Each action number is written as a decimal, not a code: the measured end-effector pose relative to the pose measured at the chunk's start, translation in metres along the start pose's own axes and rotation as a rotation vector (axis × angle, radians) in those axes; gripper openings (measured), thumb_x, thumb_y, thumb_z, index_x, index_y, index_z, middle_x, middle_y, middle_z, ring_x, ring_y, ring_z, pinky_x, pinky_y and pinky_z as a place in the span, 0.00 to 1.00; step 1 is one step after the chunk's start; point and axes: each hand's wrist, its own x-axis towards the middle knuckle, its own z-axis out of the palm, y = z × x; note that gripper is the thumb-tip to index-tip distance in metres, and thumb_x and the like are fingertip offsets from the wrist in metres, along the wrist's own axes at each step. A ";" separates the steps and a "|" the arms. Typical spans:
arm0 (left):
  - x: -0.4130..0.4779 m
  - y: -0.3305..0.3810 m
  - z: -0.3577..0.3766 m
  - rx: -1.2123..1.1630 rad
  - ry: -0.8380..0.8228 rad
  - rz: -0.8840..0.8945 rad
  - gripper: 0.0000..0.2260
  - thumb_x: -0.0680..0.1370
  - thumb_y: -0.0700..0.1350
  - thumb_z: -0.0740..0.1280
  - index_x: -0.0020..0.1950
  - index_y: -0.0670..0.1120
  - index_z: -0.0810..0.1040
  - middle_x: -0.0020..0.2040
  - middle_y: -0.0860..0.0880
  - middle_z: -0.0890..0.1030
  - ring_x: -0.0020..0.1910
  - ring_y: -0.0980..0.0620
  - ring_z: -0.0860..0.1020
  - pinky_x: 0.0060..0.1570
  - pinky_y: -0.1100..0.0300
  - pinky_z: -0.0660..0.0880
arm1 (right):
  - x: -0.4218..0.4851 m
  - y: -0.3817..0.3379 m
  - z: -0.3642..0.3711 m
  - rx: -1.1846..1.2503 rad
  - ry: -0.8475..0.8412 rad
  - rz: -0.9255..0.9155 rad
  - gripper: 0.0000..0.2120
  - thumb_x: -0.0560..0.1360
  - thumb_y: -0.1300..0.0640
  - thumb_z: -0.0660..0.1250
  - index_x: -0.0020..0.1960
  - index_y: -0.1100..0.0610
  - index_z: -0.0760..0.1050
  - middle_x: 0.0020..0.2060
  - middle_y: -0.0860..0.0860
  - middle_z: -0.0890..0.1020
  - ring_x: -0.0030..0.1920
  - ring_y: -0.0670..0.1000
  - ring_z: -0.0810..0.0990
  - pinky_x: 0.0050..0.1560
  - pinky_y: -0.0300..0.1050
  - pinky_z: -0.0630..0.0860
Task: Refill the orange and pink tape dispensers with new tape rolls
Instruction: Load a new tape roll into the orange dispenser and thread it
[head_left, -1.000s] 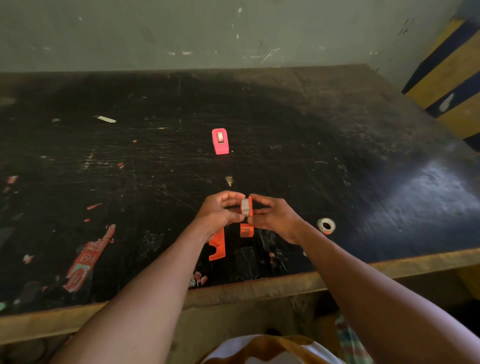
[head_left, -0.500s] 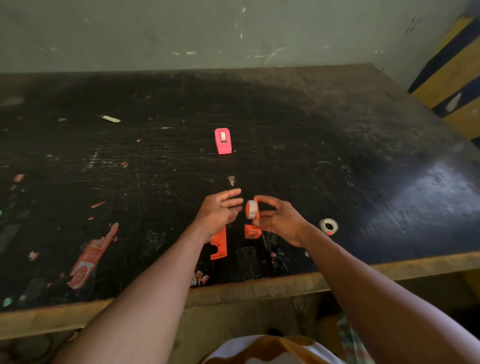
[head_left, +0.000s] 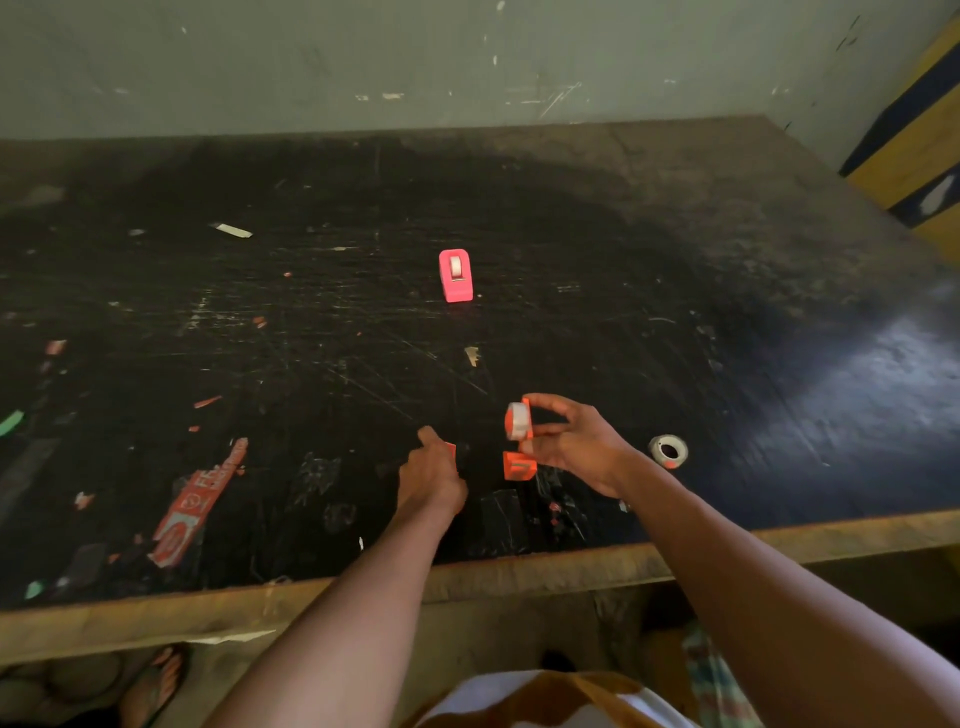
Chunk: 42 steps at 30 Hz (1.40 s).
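Open black tabletop at back and left; obstacles: pink tape dispenser mid-table, tape roll and orange dispenser part near front.

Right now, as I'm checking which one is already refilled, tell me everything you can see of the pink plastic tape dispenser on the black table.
The pink plastic tape dispenser is a small, glossy, wedge-like block standing upright on its base near the middle of the scratched black tabletop. A whitish tape roll sits in its top slot, edge-on to the camera. Only the table touches it; the left hand and right hand are nearer the front edge, apart from it.
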 end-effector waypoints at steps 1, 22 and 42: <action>-0.001 0.001 0.001 -0.005 -0.007 0.017 0.26 0.75 0.40 0.73 0.69 0.45 0.66 0.67 0.39 0.76 0.66 0.39 0.76 0.60 0.49 0.76 | 0.001 0.000 -0.001 0.018 -0.004 0.010 0.32 0.74 0.73 0.67 0.73 0.51 0.67 0.54 0.58 0.84 0.53 0.55 0.85 0.54 0.52 0.82; 0.001 0.001 -0.035 -1.147 -0.579 -0.179 0.08 0.80 0.46 0.60 0.46 0.45 0.76 0.39 0.45 0.74 0.35 0.51 0.71 0.35 0.58 0.69 | -0.002 0.006 0.003 0.042 -0.028 0.075 0.31 0.77 0.72 0.64 0.74 0.50 0.65 0.57 0.61 0.82 0.57 0.58 0.83 0.58 0.58 0.80; 0.017 -0.003 -0.034 -1.191 -0.653 0.014 0.22 0.77 0.32 0.68 0.66 0.53 0.76 0.58 0.39 0.85 0.54 0.41 0.85 0.43 0.46 0.84 | 0.002 0.004 0.010 0.038 -0.082 0.015 0.30 0.77 0.73 0.63 0.74 0.50 0.66 0.51 0.57 0.86 0.51 0.55 0.86 0.50 0.50 0.82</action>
